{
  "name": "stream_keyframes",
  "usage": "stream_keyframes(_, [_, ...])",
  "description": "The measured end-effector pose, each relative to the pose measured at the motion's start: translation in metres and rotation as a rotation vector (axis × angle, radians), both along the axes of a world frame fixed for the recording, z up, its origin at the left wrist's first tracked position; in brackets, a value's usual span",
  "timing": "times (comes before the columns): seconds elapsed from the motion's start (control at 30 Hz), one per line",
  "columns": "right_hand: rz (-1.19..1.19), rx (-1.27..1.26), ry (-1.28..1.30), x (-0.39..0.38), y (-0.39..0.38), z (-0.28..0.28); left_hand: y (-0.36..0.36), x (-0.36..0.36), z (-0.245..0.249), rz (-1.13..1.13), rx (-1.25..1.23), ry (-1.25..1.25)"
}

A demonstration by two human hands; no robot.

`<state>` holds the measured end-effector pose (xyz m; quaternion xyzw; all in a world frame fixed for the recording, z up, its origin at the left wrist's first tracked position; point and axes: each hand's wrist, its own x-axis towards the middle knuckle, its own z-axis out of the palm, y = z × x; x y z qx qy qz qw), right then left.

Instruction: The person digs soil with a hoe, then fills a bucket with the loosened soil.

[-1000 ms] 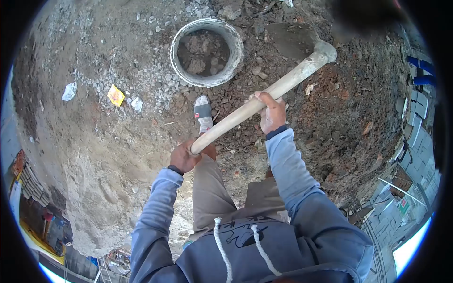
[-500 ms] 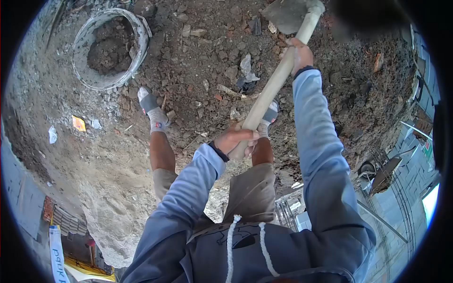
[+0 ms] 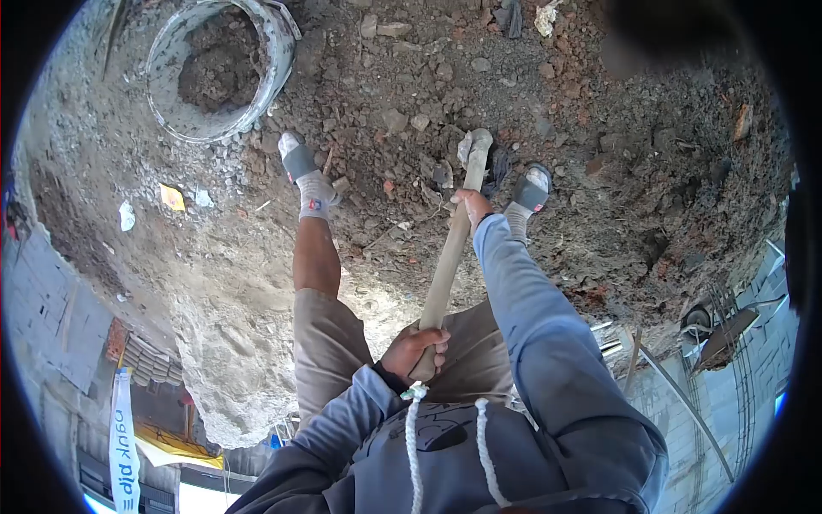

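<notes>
Both my hands are wrapped around the pale handle of a hoe (image 3: 449, 265). My left hand (image 3: 413, 353) is closed near the butt end, close to my waist. Farther up, my right hand (image 3: 472, 207) grips the shaft below the head. The hoe's head end is down at the loose soil (image 3: 402, 184) between my feet, and its blade is hidden from view. A scrap of pale plastic (image 3: 464, 147) lies beside the head. My left foot (image 3: 300, 160) and right foot (image 3: 533, 187), in sandals and socks, stand on either side.
A round bucket (image 3: 278, 64) with dark soil inside stands at upper left. Small litter, including a yellow wrapper (image 3: 172, 198), lies left of my feet. A pale rough slab (image 3: 227, 360) is at lower left. Rods and a grey paved surface (image 3: 685, 420) are at lower right.
The hoe has swung down and toward me, from raised at upper right with its blade showing to the ground between my feet. Both hands have come closer to my body, still gripping it.
</notes>
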<state>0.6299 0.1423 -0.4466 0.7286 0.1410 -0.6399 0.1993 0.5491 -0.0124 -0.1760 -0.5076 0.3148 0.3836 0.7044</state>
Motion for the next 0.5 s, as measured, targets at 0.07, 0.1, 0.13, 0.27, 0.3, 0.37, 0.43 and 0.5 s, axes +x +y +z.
stream_keyframes(0.07, [-0.053, -0.012, -0.026, 0.004, -0.01, 0.003, 0.016, -0.015, 0.006, -0.09, -0.009, 0.029])
stream_keyframes(0.1, [-0.055, -0.018, -0.025, 0.005, -0.012, 0.007, 0.021, -0.016, 0.008, -0.084, -0.017, 0.025])
stream_keyframes(0.13, [-0.061, -0.045, -0.012, 0.007, -0.009, 0.012, 0.026, -0.017, 0.012, -0.076, -0.016, 0.016])
stream_keyframes(0.27, [-0.071, -0.054, -0.013, -0.006, 0.012, 0.044, 0.043, -0.04, 0.046, -0.112, -0.002, 0.059])
stream_keyframes(0.3, [-0.101, -0.081, 0.007, -0.01, 0.016, 0.053, 0.044, -0.047, 0.055, -0.159, 0.055, 0.103])
stream_keyframes(0.37, [-0.122, -0.056, 0.015, -0.022, 0.025, 0.071, 0.046, -0.063, 0.073, -0.235, 0.149, 0.185])
stream_keyframes(0.43, [-0.145, -0.015, 0.075, -0.043, 0.039, 0.099, 0.046, -0.085, 0.093, -0.198, 0.214, 0.219])
stream_keyframes(0.5, [-0.16, 0.084, 0.119, -0.074, 0.05, 0.128, 0.034, -0.105, 0.105, -0.143, 0.301, 0.25])
